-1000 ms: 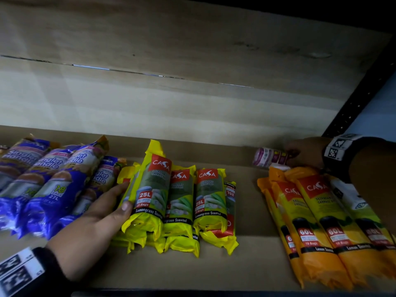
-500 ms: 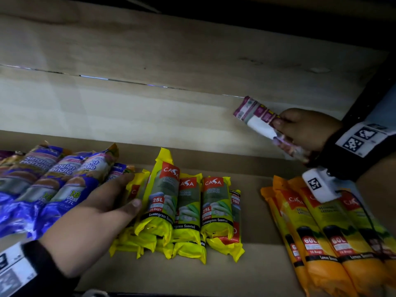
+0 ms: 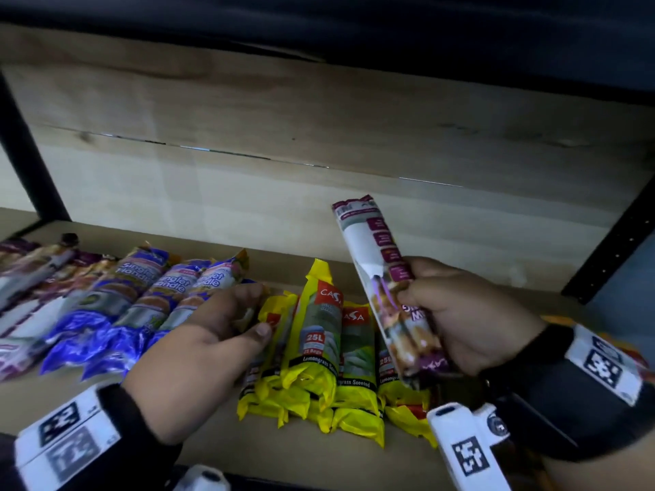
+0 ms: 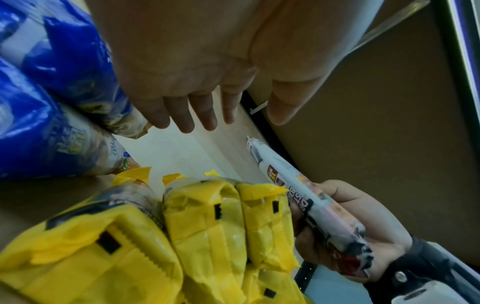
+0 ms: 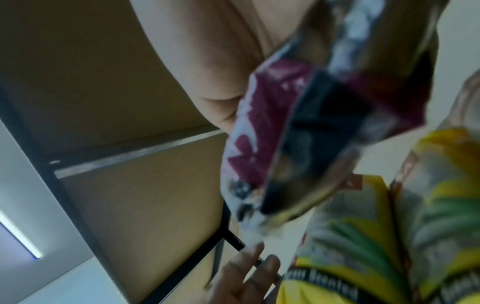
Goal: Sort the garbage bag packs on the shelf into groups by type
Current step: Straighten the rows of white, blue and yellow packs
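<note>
Your left hand [image 4: 197, 67] fills the top of the frame, palm toward the camera, fingers [image 4: 182, 119] straight and spread, holding nothing. To its left lie the blue packs [image 4: 49, 115], and below it the yellow packs [image 4: 207, 222] sit side by side on the shelf [image 4: 41, 197]. At the lower right your right hand [image 4: 363, 232] grips a white and maroon pack [image 4: 306, 199], tilted, its far end pointing toward your left thumb.

Singlet packs [image 3: 149, 299] lie left of Casa packs [image 3: 319, 349]
</note>
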